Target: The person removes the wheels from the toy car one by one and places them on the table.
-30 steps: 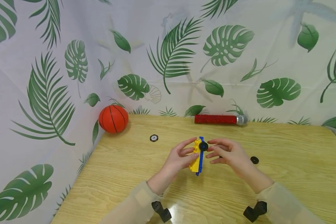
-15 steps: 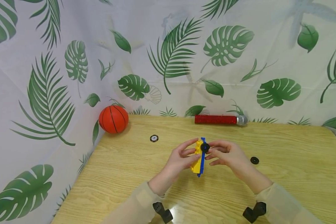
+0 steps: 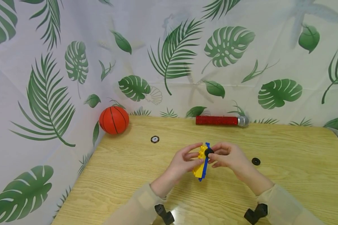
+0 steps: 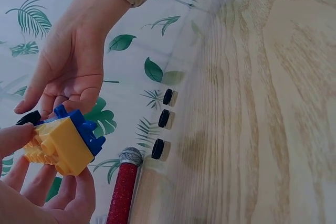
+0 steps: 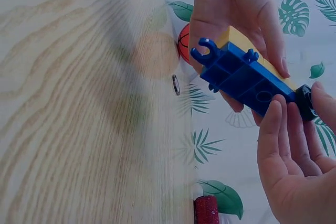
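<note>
Table: one, pale yellowish wood-grain top, back edge straight. Sheeting: white to greyish, lightly creased, hung upright behind the table, a faint horizontal crease above the table's back edge; continues along the table's left side as side sheeting. Printed pattern: green palm fronds, split leaves and small plain leaves; outlined shell just above the table's back edge; pale blue starfish high above the table's right part. Light: soft; bright glare on the table's near part.
</note>
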### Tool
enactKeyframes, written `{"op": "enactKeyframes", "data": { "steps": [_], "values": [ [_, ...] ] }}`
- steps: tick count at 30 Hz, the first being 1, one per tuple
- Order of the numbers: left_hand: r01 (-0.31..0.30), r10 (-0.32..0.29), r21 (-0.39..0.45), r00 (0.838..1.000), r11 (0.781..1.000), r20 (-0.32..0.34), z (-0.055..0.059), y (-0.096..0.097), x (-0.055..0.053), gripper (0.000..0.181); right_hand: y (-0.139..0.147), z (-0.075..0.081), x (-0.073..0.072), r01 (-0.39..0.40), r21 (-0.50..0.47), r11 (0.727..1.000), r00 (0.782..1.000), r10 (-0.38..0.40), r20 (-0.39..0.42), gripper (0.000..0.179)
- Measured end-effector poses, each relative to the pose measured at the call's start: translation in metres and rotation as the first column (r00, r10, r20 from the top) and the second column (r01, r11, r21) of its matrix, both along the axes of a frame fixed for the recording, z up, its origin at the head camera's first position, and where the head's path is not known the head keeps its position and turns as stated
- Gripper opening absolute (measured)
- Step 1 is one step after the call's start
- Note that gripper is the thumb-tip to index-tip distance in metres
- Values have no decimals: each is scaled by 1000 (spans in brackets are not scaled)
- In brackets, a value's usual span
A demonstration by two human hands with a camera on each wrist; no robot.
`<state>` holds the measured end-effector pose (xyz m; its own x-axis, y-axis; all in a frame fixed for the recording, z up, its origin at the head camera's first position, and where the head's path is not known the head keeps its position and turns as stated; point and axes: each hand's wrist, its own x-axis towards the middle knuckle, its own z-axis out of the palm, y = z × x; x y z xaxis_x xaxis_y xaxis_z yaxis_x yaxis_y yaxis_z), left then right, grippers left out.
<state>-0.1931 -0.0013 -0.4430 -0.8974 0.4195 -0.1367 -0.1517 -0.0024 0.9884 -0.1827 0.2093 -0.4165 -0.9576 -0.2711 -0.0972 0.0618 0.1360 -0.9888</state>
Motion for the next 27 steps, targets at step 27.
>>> {"op": "enactKeyframes", "data": {
  "steps": [27],
  "values": [
    [17, -18, -41, 1000, 999, -7, 0, 4, 3, 49, 0, -5, 0, 14, 103, 995, 1000, -15, 10, 30]
  ]
}}
